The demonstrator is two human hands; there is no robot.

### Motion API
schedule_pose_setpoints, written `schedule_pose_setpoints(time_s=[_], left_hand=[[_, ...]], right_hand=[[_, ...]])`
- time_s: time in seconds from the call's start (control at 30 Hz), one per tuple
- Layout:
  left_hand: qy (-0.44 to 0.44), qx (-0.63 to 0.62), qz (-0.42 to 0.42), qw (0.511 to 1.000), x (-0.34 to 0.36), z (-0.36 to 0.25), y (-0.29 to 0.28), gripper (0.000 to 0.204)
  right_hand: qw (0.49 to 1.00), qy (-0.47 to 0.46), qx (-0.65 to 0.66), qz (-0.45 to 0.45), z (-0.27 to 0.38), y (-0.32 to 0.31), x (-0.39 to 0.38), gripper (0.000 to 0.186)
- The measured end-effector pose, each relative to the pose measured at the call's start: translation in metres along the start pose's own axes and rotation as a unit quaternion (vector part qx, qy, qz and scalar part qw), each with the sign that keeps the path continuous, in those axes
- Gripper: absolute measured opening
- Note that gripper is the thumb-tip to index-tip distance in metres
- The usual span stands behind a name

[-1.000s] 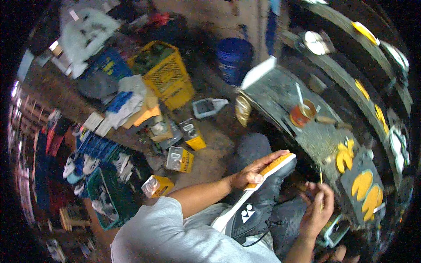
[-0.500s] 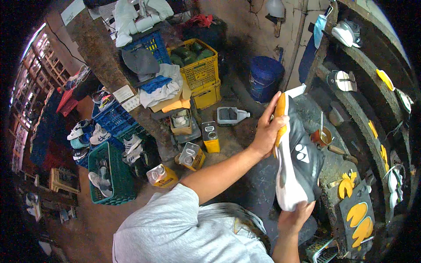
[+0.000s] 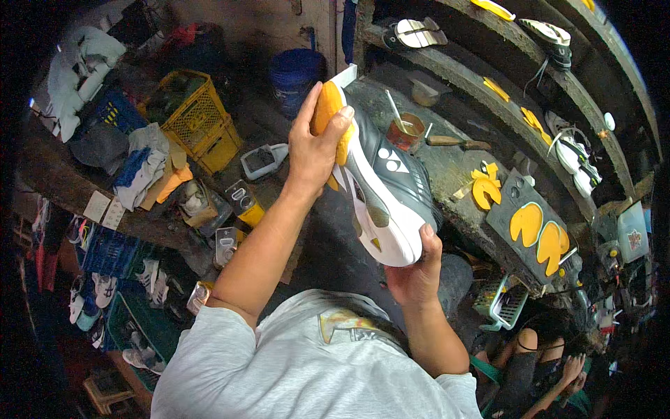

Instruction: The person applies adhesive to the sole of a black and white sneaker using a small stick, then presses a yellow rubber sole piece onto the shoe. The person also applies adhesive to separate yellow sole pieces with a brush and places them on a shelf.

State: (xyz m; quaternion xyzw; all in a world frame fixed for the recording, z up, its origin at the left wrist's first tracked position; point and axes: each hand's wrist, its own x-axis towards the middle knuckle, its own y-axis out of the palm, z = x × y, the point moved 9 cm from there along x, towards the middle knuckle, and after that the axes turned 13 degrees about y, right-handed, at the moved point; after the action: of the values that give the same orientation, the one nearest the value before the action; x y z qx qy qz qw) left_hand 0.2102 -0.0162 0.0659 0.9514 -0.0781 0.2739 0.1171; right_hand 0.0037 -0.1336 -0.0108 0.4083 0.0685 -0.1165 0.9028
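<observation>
Both my hands hold a black sports shoe, tilted so its white and grey sole shows. My left hand is closed around the far end, thumb over a yellow sole piece. The rounded white near end rests in my right hand, whose thumb shows at the side while its other fingers are mostly hidden. A white strip sticks out past the far end. Right of the shoe, the bench bears a brown pot with a stick in it and a wooden-handled tool.
Cut yellow sole pieces lie on a dark board at the bench's right. Curved shelves with shoes rise behind. Yellow crates, a blue bucket and metal cans stand left. Another person's hands show lower right.
My view has swung to the right, and the shoe now appears nearer the middle. It is turned so more of its sole shows. Both hands still hold it.
</observation>
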Motion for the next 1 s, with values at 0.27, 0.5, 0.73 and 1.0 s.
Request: schedule_pose_setpoints(time_s=[0.27,0.5,0.73,1.0], left_hand=[[0.011,0.040,0.035,0.999,0.002,0.017,0.015,0.087],[0.036,0.190,0.113,0.975,0.011,0.019,0.037,0.102],[0.043,0.226,0.168,0.959,0.013,0.018,0.061,0.089],[0.026,0.083,0.190,0.978,0.013,0.002,0.057,0.067]], right_hand=[[1.000,0.000,0.011,-0.023,0.005,-0.001,0.000,0.072],[0.993,0.009,0.107,-0.040,0.004,-0.008,0.009,0.075],[0.981,0.015,0.188,-0.042,0.003,-0.027,0.009,0.073],[0.956,0.028,0.291,-0.012,0.004,-0.054,0.006,0.075]])
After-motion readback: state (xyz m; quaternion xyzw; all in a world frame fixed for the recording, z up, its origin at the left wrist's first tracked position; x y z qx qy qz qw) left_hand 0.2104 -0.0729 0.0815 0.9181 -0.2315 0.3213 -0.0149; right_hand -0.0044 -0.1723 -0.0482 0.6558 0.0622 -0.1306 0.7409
